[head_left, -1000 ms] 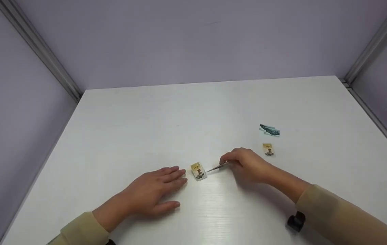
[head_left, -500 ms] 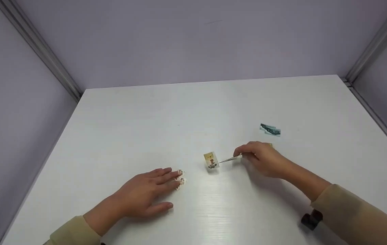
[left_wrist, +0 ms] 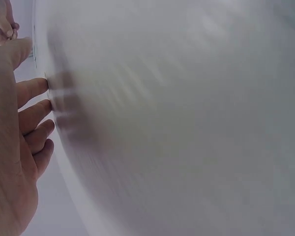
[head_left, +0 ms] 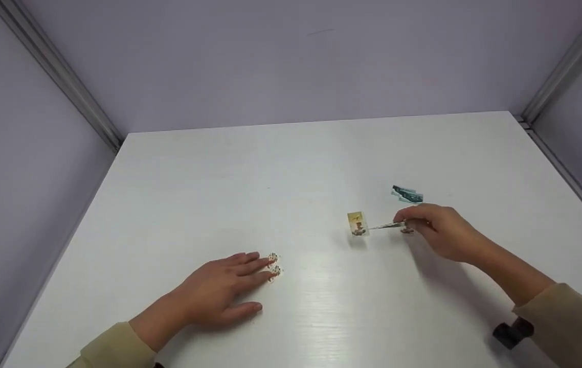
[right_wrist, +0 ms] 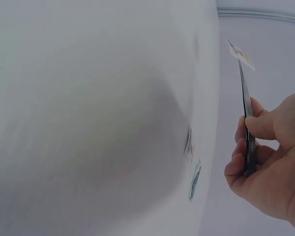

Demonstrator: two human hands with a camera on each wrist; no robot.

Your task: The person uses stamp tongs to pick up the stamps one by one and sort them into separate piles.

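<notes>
My right hand [head_left: 413, 223] pinches slim metal tweezers [head_left: 388, 225], whose tips hold a small yellow stamp [head_left: 357, 223] a little above the white table [head_left: 291, 168]. In the right wrist view the tweezers [right_wrist: 246, 113] point away from my right hand [right_wrist: 265, 167], with the stamp [right_wrist: 241, 55] at their tip, clear of the table. My left hand [head_left: 250, 266] lies flat on the table, straight fingers touching two small stamps [head_left: 273, 265]. The left wrist view is blurred and shows my left hand's fingers [left_wrist: 32, 113] against the table.
A teal stamp [head_left: 406, 194] lies just beyond my right hand, and another yellow stamp [head_left: 407, 231] shows partly under its fingers. Both appear in the right wrist view, yellow stamp [right_wrist: 189, 146] and teal stamp [right_wrist: 194, 179]. Grey walls close in the table's back and sides.
My right hand has carried the yellow stamp in the tweezers from beside my left fingertips up and to the right. Two small stamps now show at my left fingertips; that hand stays flat.
</notes>
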